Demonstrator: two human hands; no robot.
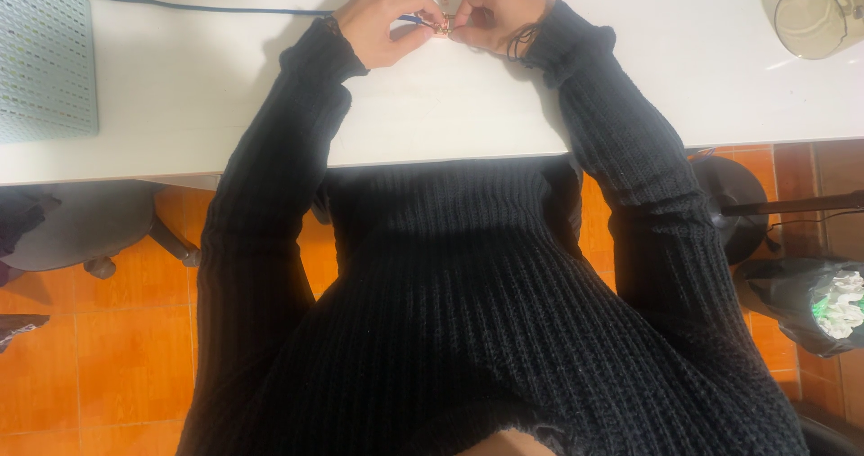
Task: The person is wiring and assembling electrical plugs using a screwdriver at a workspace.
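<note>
Both my hands rest at the far edge of a white table (180,105), fingertips pinched together. My left hand (382,19) and my right hand (495,10) hold a small pinkish-copper object (443,27) between them; its exact kind is too small to tell. A thin blue cord (207,9) runs along the table from the left and reaches my left hand. Black knitted sleeves cover both forearms, and a dark band sits at my right wrist.
A pale perforated box (40,55) stands at the table's left. A clear plastic jug (814,15) sits at the far right corner. Below are an orange tiled floor (117,348), a grey chair base (81,226), a black stand (733,204) and a black bag with white scraps (819,303).
</note>
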